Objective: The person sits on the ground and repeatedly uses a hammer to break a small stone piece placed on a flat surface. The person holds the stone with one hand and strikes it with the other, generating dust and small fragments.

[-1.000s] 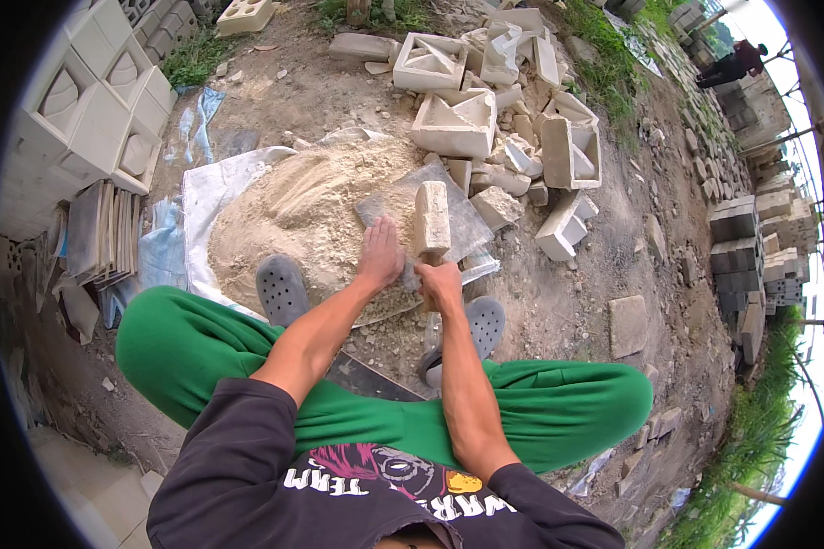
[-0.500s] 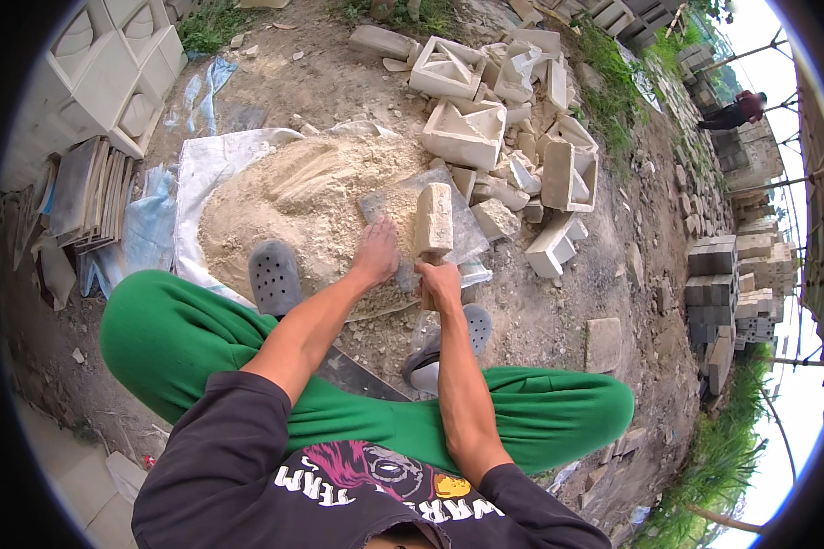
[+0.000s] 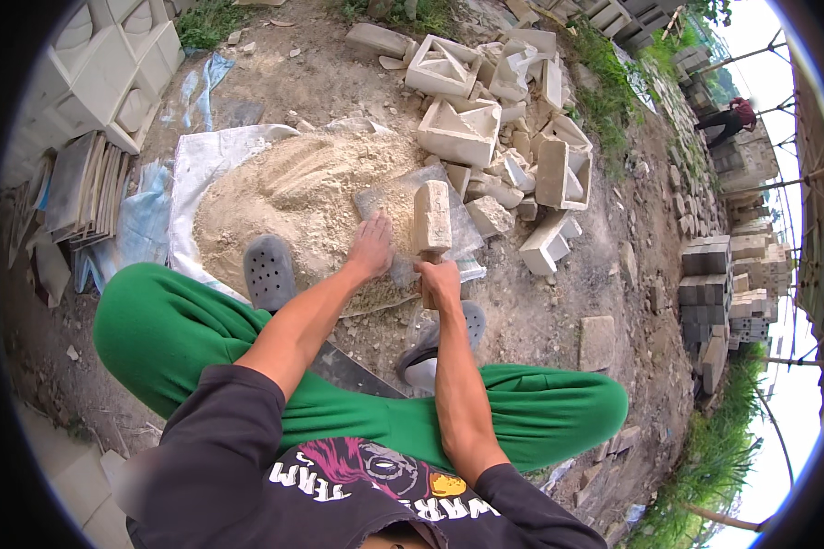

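The gap between the left hand point(image 3: 371, 247) and the mallet point(image 3: 432, 217) has been slightly widened over the past second, while more of a white sock point(image 3: 421, 373) has been exposed at the right shoe point(image 3: 473, 322). In the distance, a person in red and black point(image 3: 740, 113) is now seen bent over more deeply, the body's pose visibly altered.

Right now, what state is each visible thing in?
Mallet: held in the right hand
Right hand: closed
Powder: loose, heaped
Sack: spread under the powder
Slab: partly powder-covered
Left hand: open, at the slab's edge
Blocks: several broken, piled
Clogs: worn
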A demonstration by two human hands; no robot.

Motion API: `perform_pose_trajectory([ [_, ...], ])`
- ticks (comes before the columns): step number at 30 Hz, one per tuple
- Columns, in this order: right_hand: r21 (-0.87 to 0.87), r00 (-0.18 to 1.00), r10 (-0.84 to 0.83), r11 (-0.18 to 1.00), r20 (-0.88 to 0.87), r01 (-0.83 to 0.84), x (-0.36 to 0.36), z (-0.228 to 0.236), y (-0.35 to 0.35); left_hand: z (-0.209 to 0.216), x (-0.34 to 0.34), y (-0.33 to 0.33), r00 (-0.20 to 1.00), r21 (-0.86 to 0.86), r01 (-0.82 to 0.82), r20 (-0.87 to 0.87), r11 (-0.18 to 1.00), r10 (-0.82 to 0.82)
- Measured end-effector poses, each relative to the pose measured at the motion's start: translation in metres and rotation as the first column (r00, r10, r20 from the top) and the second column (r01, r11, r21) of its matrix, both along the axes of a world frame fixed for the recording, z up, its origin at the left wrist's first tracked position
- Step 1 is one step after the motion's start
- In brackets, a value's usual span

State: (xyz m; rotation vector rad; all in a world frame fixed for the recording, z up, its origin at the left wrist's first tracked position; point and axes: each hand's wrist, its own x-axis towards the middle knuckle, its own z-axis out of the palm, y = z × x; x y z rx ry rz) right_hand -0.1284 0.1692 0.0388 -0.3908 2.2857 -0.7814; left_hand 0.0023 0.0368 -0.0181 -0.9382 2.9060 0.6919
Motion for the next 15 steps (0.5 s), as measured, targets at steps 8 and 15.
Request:
perform_pose_trajectory([
  [8, -0.225, 0.997, -0.023, 0.974, -0.077, 0.005, 0.024, 0.024, -0.016, -0.017, 0.005, 0.002, 0.998, -0.047, -0.035, -0.062, 0.998, 0.032],
  [15, -0.041, 0.983, -0.054, 0.997, 0.176, 0.062, 0.03, 0.002, 0.003, -0.009, 0.007, -0.003, 0.999, -0.03, -0.034, 0.031, 0.999, 0.035],
])
